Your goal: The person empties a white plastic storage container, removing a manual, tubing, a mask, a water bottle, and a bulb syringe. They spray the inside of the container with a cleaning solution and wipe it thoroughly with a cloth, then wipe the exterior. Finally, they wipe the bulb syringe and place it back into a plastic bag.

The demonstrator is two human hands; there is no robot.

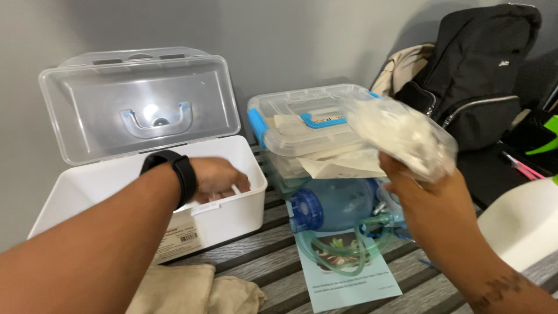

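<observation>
The right hand (421, 195) squeezes a clear plastic packet (401, 136). The left hand (218, 180) dips inside the white box (232, 218), its grip too hidden to tell.

I see a white box (221, 218) with clear lid (139, 102), a blue-latched clear case (302, 116), a black backpack (476, 70) and a grey slatted tabletop (273, 261).
</observation>
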